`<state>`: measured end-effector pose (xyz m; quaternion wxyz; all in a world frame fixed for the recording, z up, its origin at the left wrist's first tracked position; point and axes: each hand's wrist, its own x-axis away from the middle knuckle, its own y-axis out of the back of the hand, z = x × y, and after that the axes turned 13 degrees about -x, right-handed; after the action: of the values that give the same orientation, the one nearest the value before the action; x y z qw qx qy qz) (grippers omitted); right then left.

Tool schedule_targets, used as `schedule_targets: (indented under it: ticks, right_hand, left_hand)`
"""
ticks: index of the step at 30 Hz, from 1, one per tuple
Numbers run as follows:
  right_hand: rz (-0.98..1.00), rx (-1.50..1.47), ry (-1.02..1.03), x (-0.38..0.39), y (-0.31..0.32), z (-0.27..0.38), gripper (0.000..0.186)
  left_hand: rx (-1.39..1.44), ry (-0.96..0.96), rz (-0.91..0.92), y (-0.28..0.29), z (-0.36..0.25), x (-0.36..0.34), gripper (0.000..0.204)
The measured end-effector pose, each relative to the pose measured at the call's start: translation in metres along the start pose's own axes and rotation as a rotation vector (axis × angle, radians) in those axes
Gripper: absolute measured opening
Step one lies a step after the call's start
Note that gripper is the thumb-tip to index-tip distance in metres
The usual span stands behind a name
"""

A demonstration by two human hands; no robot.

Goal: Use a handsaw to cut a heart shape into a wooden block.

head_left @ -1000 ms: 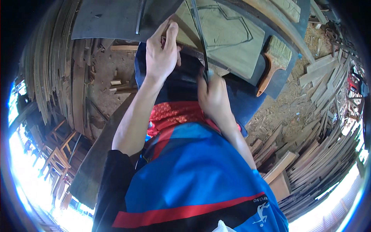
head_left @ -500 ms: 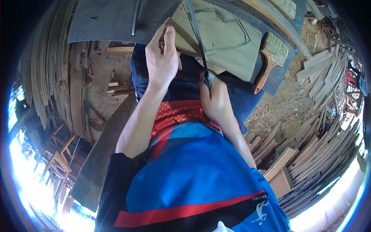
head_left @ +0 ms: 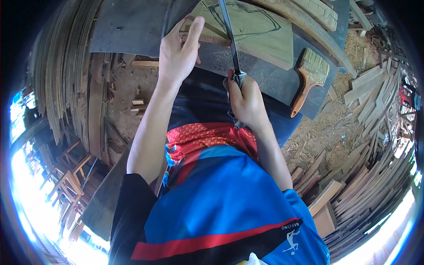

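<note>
My left hand (head_left: 180, 53) is closed on the near-left edge of a pale wooden board (head_left: 267, 46) marked with a dark angular outline; its thumb points up and some fingertips are hidden underneath. My right hand (head_left: 245, 99) grips the wrapped dark handle of a long narrow metal tool (head_left: 229, 33), whose blade runs away from me across the board's left part. Whether it cuts or only rests there, I cannot tell. The board lies on a dark flat sheet (head_left: 119, 31) above my lap. A wide brush (head_left: 311, 75) with a wooden handle lies right of the board.
A curved timber (head_left: 322, 46) and a small block (head_left: 322, 13) lie along the far right of the sheet. Plank stacks (head_left: 66, 75) stand at left, more planks (head_left: 366, 190) at right. Wood scraps cover the floor (head_left: 318, 132). Wooden chair frames (head_left: 70, 181) are at lower left.
The board has shifted away from me, baring more dark sheet below it. My left hand has moved slightly left with it. My right hand still holds the tool, its handle now showing more.
</note>
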<state>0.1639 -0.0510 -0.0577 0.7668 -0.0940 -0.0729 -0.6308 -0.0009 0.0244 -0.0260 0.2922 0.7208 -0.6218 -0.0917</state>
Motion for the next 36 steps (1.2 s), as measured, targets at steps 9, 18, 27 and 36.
schedule_targets:
  ticks: [9,18,27,36]
  right_hand:
    - [0.056,-0.037,-0.181,-0.012,0.013,0.059,0.037]
    - [-0.009,-0.009,-0.160,-0.034,0.004,0.082,0.045]
    - [-0.232,0.335,0.060,-0.025,0.003,0.065,0.018]
    - [-0.285,0.468,0.517,-0.034,0.001,0.066,0.019]
  left_hand:
    - [-0.517,-0.587,-0.481,-0.003,0.025,-0.032,0.066]
    - [0.001,-0.841,-0.863,-0.039,-0.004,-0.096,0.028]
    - [0.165,-0.962,-0.752,-0.042,-0.025,-0.102,0.039]
    - [0.067,-0.978,-0.695,-0.032,-0.030,-0.103,0.032]
